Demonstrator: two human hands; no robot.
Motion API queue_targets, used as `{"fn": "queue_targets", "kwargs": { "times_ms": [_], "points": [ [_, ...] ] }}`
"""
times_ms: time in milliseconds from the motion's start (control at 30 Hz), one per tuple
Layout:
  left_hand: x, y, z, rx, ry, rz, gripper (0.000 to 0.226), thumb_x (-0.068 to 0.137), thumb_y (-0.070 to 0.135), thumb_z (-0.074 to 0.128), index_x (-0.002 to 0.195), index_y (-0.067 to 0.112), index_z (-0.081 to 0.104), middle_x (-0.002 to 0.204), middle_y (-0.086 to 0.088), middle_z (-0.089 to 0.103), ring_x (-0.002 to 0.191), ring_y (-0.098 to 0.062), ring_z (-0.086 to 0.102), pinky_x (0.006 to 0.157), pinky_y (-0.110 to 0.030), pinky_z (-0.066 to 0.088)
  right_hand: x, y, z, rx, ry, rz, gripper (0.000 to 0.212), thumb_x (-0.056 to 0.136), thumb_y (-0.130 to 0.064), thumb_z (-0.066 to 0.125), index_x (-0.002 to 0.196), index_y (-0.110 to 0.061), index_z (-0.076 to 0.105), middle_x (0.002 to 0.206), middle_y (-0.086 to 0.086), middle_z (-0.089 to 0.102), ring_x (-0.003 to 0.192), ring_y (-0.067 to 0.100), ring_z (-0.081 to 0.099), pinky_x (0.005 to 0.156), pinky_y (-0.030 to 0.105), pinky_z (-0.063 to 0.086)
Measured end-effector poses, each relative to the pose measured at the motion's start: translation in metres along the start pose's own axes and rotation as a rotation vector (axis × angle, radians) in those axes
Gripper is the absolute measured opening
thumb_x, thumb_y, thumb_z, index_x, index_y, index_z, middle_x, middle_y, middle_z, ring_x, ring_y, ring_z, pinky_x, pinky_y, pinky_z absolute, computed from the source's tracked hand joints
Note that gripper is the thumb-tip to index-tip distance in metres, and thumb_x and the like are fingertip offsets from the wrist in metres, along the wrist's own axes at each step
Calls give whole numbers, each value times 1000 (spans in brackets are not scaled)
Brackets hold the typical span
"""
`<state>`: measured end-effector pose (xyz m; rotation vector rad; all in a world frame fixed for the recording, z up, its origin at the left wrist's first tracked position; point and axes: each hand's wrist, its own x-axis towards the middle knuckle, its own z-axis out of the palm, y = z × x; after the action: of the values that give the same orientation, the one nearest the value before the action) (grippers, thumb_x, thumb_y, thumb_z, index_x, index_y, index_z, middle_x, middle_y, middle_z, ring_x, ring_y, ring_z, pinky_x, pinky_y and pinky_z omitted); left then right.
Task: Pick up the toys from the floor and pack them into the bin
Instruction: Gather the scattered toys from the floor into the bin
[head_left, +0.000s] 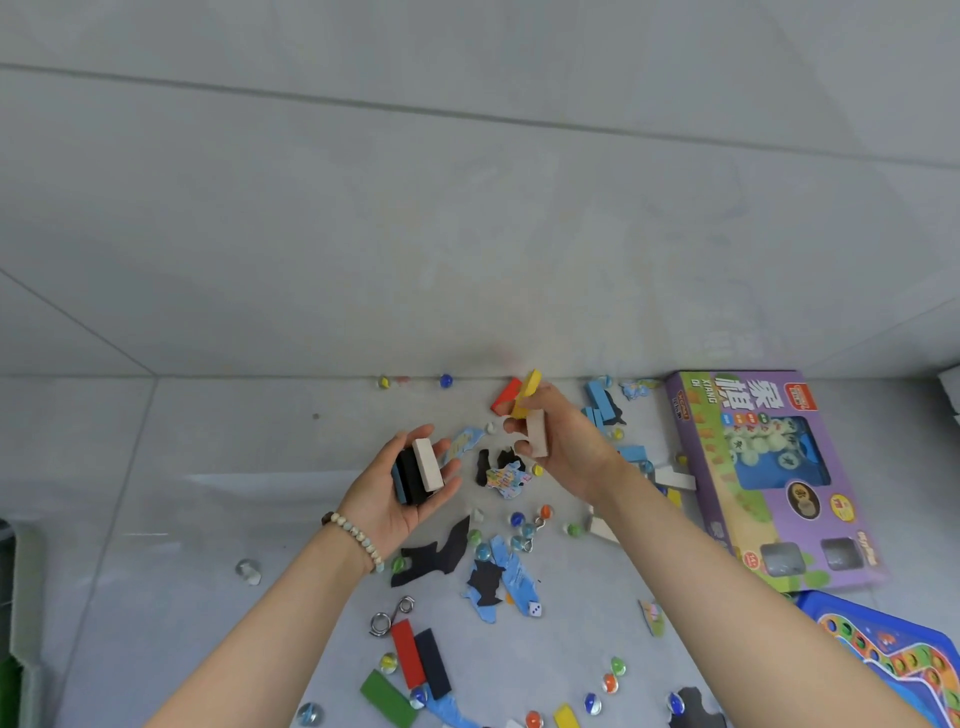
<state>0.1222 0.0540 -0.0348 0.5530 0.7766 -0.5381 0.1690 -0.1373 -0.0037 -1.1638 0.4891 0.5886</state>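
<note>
- Our left hand (397, 496) cups a stack of blue, black and pale wooden blocks (418, 470), long axes pointing toward the grey wall (467, 208).
- Our right hand (563, 447) grips a pale wooden block (536, 435) and a yellow wooden block (525, 397), both pointing likewise.

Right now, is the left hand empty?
No, the left hand grips a stack of blocks, blue, black and pale wood, held above the floor.

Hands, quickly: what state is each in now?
Left hand: grips stacked pale, black and blue wooden blocks.
Right hand: grips a pale wooden block and a yellow wooden block.
</note>
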Motion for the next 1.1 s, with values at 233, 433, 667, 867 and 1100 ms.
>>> {"fn": "queue_targets", "kwargs": {
  "times_ms": [233, 433, 667, 867, 1100],
  "points": [
    [-1, 0, -1, 8, 4, -8, 29, 97, 32, 44, 104, 11, 62, 98, -12, 66, 89, -28, 64, 74, -44, 56, 25, -2, 10, -360, 276, -55, 26, 86, -30, 66, 78, -18, 45, 60, -4, 51, 51, 12, 41, 40, 18, 31],
    [-1, 1, -2, 16, -6, -2, 29, 97, 31, 43, 105, 11, 63, 96, -12, 67, 88, -28, 65, 71, -42, 58, 46, 12, 10, -638, 614, -33, 45, 76, -41, 74, 63, -16, 38, 59, -2, 39, 53, 13, 37, 49, 24, 33],
    [1, -2, -4, 24, 6, -8, 29, 97, 31, 44, 104, 11, 64, 97, -12, 67, 91, -28, 64, 72, -42, 58, 50, 11, 11, -676, 641, 49, 48, 74, -50, 71, 67, -14, 41, 61, -1, 43, 54, 12, 42, 51, 25, 36],
    [1, -3, -2, 31, -1, -13, 29, 96, 31, 44, 103, 12, 65, 96, -11, 67, 93, -28, 63, 72, -42, 57, 53, 9, 8, -768, 654, 12, 35, 80, -33, 66, 61, -14, 42, 58, -1, 45, 53, 15, 44, 48, 23, 33],
    [5, -11, 14, 35, -5, -18, 30, 97, 31, 43, 104, 11, 64, 100, -12, 67, 93, -29, 63, 72, -43, 57, 5, 4, -25, -186, 197, -77, 36, 90, -27, 58, 59, -15, 43, 52, -2, 36, 42, 11, 25, 40, 20, 21]
  ]
}}
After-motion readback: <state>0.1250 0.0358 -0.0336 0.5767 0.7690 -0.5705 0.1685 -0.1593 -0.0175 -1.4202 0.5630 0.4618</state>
